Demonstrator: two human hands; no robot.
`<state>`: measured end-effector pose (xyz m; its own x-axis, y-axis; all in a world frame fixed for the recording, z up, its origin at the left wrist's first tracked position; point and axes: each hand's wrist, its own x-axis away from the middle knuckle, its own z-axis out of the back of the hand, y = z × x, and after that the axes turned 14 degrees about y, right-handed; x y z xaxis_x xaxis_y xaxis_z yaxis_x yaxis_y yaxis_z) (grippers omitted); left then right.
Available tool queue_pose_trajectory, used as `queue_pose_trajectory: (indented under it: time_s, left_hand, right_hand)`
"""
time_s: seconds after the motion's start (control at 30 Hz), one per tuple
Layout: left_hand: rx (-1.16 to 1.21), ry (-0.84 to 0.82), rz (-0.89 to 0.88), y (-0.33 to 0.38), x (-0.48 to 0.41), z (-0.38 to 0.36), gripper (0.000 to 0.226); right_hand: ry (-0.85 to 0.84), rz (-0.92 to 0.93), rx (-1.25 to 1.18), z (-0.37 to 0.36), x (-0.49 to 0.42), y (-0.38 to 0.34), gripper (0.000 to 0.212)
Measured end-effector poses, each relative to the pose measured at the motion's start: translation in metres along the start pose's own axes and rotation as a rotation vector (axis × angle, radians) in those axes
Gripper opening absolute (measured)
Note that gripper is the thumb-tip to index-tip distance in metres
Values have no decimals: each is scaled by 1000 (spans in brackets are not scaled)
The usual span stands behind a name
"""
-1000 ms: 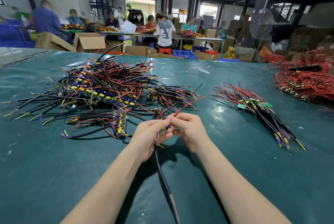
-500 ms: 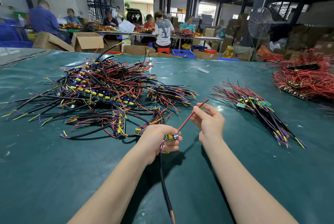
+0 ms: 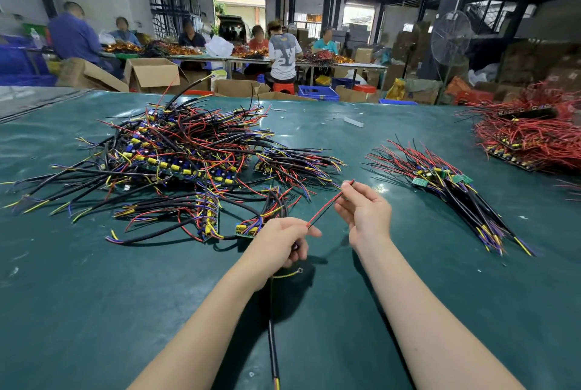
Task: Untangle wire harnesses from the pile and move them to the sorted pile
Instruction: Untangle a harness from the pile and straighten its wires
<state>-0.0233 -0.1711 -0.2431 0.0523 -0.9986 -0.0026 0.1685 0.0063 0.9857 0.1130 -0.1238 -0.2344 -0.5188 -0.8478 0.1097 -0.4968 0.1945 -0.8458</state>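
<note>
Red wire (image 3: 324, 209) pinched between left hand (image 3: 279, 243) and right hand (image 3: 366, 215); left also grips harness (image 3: 273, 345).

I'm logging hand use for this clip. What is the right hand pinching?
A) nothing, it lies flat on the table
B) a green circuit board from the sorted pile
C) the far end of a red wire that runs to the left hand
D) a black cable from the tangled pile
C: the right hand pinches the red wire near its tip, and the wire runs down into the left hand.
</note>
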Motion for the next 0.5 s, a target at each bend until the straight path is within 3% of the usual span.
queue_pose_trajectory:
  time_s: [0.1, 0.3, 0.5]
  left_hand:
    - [-36, -25, -18, -4, 0, 0, 33]
    - [-49, 162, -17, -9, -4, -1, 35]
    - [31, 90, 15, -7, -4, 4, 36]
  right_hand:
    - [-20, 18, -6, 0, -1, -3, 19]
    - [-123, 79, 35, -1, -1, -4, 19]
    - [-56, 68, 26, 6, -10, -2, 22]
